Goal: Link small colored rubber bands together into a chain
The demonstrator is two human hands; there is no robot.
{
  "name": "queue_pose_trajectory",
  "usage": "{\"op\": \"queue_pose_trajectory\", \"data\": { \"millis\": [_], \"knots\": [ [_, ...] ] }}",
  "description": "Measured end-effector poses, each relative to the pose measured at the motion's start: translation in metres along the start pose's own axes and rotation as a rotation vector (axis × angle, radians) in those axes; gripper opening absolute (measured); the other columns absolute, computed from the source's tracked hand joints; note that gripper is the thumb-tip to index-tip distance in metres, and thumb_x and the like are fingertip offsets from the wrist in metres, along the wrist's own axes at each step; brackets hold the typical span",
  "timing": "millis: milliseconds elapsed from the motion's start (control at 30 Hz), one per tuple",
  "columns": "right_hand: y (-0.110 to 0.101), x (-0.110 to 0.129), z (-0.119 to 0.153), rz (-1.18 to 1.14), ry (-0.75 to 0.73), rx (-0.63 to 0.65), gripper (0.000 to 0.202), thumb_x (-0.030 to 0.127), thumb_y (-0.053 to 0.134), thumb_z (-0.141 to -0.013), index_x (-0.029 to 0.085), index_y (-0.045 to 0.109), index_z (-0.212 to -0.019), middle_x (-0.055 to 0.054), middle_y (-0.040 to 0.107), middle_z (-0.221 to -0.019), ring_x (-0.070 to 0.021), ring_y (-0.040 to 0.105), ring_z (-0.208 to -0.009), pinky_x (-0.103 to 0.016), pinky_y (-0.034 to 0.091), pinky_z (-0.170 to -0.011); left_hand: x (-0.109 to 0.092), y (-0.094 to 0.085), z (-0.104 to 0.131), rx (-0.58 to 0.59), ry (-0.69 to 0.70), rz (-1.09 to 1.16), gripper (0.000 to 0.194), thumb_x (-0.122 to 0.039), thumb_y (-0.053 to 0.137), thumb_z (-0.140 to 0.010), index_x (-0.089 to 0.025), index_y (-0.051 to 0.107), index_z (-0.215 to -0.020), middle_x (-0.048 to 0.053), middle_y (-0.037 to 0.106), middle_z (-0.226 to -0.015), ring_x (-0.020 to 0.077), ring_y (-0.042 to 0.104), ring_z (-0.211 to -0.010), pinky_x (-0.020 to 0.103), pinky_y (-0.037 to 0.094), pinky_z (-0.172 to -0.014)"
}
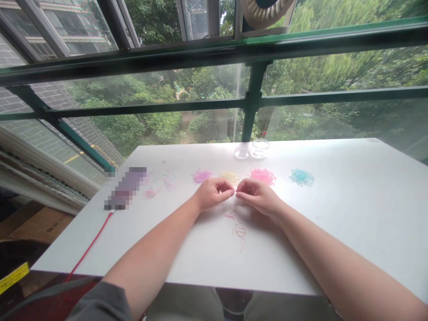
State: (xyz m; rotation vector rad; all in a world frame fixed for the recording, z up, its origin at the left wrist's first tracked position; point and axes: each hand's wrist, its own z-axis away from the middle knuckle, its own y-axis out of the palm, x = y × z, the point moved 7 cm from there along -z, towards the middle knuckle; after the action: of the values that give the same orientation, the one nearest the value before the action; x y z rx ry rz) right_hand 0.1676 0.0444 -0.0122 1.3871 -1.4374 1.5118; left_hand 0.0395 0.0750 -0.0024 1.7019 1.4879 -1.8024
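Note:
My left hand (214,193) and my right hand (258,196) meet above the middle of the table, thumb and forefinger pinched on each. A tiny bit of a pink rubber band (235,191) shows between the fingertips; most of it is hidden. Just beyond the hands lie sorted heaps of thin rubber bands: a purple heap (202,176), a yellow heap (228,177) partly covered by my left hand, a pink heap (263,176) behind my right hand, and a teal heap (302,176) farther right. Below my hands, several loose pink bands (240,232) are scattered.
Two clear round containers (260,148) stand at the white table's (351,214) back edge. Mixed bands (170,180) lie on the left, beside a blurred-out phone-like object (126,188) with a red cable (90,245). Green railing (150,109) and windows rise behind.

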Motion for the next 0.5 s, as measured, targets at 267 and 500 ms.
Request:
{"op": "queue_pose_trajectory", "data": {
  "millis": [267, 500],
  "knots": [
    [-0.0074, 0.0069, -0.0008, -0.005, -0.037, -0.066, 0.009, 0.023, 0.059, -0.074, 0.015, 0.056, -0.071, 0.003, 0.048, -0.059, -0.0084, 0.04, -0.052, -0.023, 0.031, -0.049, -0.0034, 0.0014, -0.0002, 0.026, 0.025, 0.029, 0.016, -0.028, 0.061, -0.073, -0.013, 0.066, -0.074, 0.002, 0.064, -0.068, 0.0069, 0.049, -0.055, 0.019, 0.035, -0.05],
    [-0.004, 0.0082, 0.0005, 0.048, -0.041, -0.024, 0.008, 0.023, 0.057, -0.075, 0.016, 0.055, -0.071, 0.003, 0.047, -0.058, -0.009, 0.039, -0.052, -0.023, 0.031, -0.05, -0.0028, -0.0029, -0.0009, -0.054, 0.034, -0.023, 0.015, -0.028, 0.063, -0.072, -0.014, 0.066, -0.074, 0.002, 0.064, -0.067, 0.0082, 0.051, -0.058, 0.02, 0.037, -0.051]
  ]
}}
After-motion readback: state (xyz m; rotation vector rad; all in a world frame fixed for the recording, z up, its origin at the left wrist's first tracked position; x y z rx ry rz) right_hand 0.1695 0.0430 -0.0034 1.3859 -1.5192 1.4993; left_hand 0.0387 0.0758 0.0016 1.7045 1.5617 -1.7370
